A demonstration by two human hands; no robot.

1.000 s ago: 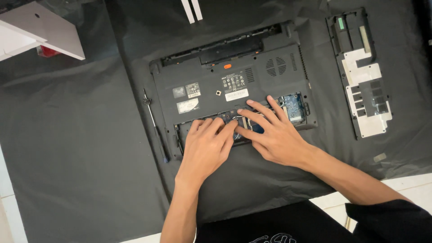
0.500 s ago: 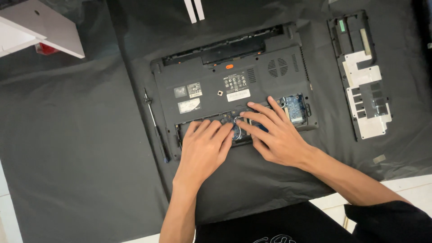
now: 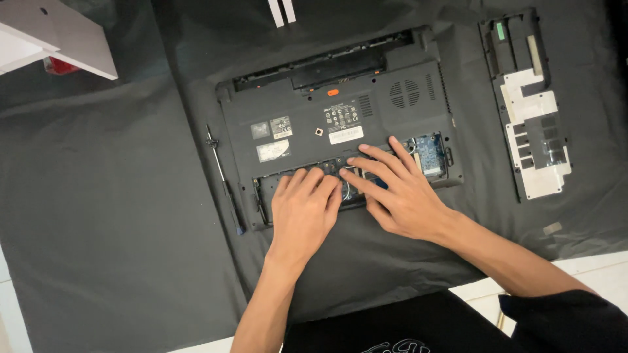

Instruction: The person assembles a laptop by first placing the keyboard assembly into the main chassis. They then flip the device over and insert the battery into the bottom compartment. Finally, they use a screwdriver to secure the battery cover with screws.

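Note:
A dark grey laptop [image 3: 314,111] lies upside down on a black cloth, its bottom panel off and its battery bay empty. My left hand [image 3: 302,212] rests flat over the open compartment at the laptop's near edge, fingers spread. My right hand [image 3: 396,189] lies beside it, fingertips pressing on parts inside the same compartment. A blue circuit board [image 3: 428,150] shows just right of my right hand's fingers. What sits under my palms is hidden.
The removed bottom cover [image 3: 531,104] lies at the right on the black cloth [image 3: 111,229]. A thin screwdriver [image 3: 224,180] lies left of the laptop. A white box [image 3: 52,36] is at the top left, two white strips [image 3: 281,12] at the top.
Both hands stay on the open compartment; the fingers of my right hand have shifted slightly. The view has drifted a little.

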